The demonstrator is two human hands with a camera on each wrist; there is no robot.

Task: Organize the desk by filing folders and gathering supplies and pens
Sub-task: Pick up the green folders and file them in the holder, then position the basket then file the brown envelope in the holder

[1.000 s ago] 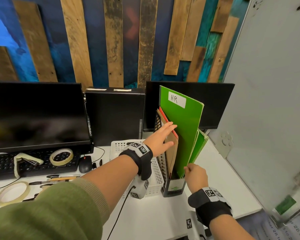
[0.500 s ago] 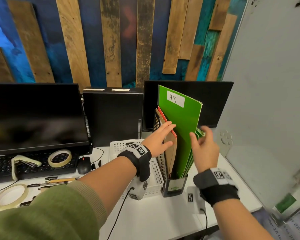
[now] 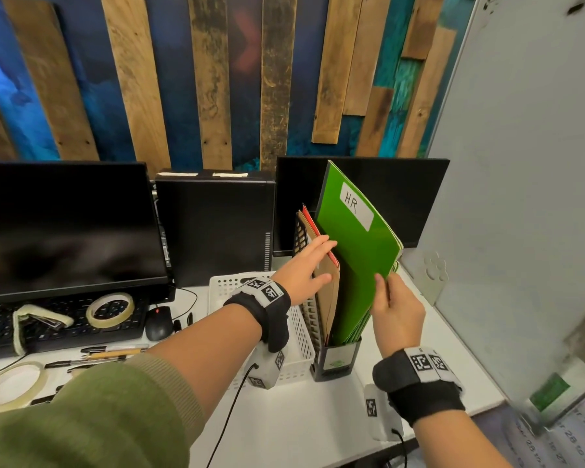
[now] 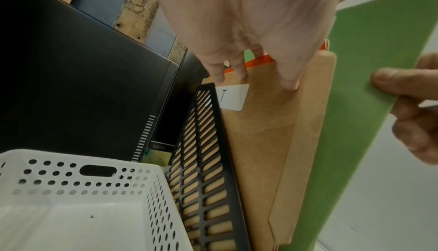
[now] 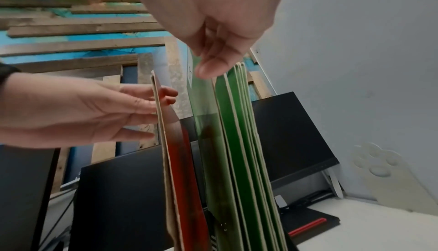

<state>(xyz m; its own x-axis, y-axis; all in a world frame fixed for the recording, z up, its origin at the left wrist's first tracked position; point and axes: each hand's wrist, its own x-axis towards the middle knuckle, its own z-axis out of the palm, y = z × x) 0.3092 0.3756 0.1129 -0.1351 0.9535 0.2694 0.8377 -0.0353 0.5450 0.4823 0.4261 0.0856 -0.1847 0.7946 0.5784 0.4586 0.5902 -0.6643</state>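
Green folder (image 3: pixel 358 265) label reads "HR"; brown folder (image 4: pixel 265 133) label shows "T".

Left hand (image 3: pixel 306 265) flat, fingers straight, arm extended forward in green sleeve. Right hand (image 3: pixel 397 307) raised, thumb and fingers pinching; both wrists black-banded.

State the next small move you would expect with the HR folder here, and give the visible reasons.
Probably the right hand should ease the green HR folder straight down into the black file holder. It pinches the folder's edge, the folder stands taller than the other green ones, and the left hand holds the brown folder aside, leaving a gap.
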